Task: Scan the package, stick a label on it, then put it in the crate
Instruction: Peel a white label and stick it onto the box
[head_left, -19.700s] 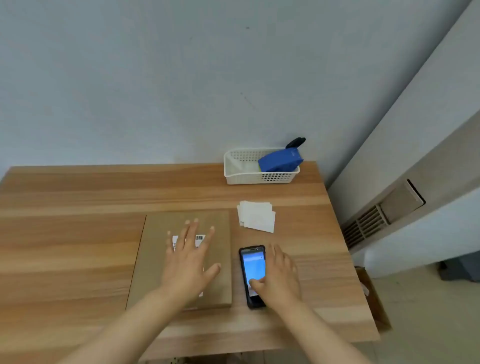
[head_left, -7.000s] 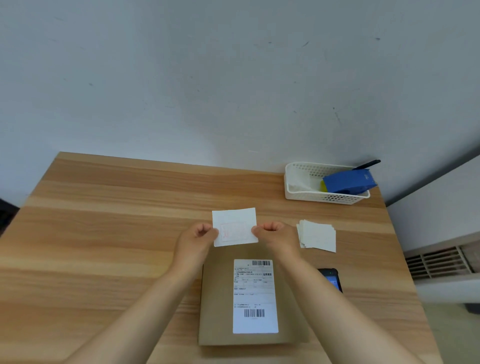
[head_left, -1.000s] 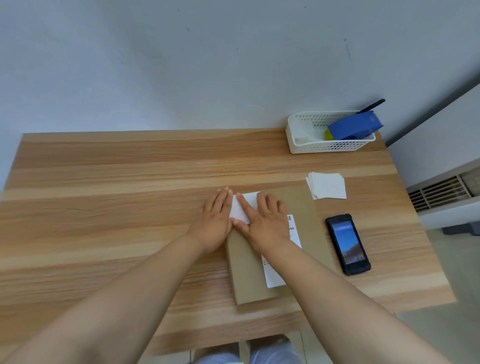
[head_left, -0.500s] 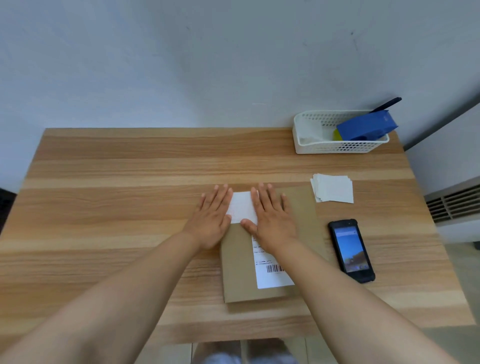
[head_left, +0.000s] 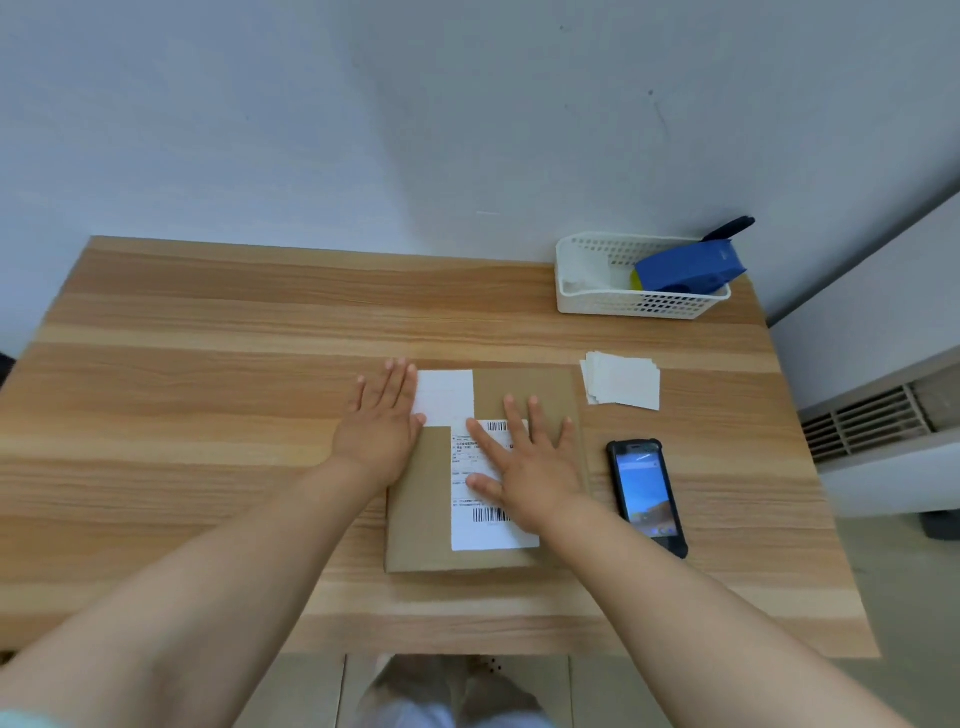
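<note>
A flat brown cardboard package (head_left: 421, 525) lies on the wooden table (head_left: 182, 415) in front of me. A long shipping label with barcodes (head_left: 485, 532) runs down its middle, and a plain white label (head_left: 445, 397) sits at its far left corner. My left hand (head_left: 382, 423) lies flat at the package's left edge, fingers beside the white label. My right hand (head_left: 530, 467) rests flat with spread fingers on the shipping label. Neither hand holds anything.
A black handheld scanner (head_left: 645, 496) with a lit screen lies right of the package. A stack of white labels (head_left: 621, 382) lies beyond it. A white perforated basket (head_left: 613, 304) at the back right holds a blue object (head_left: 688, 267). A vent unit (head_left: 872, 421) stands at the right.
Both hands have slid apart off the white label, the left toward the package's left edge and the right down onto the shipping label. The white label now shows fully.
</note>
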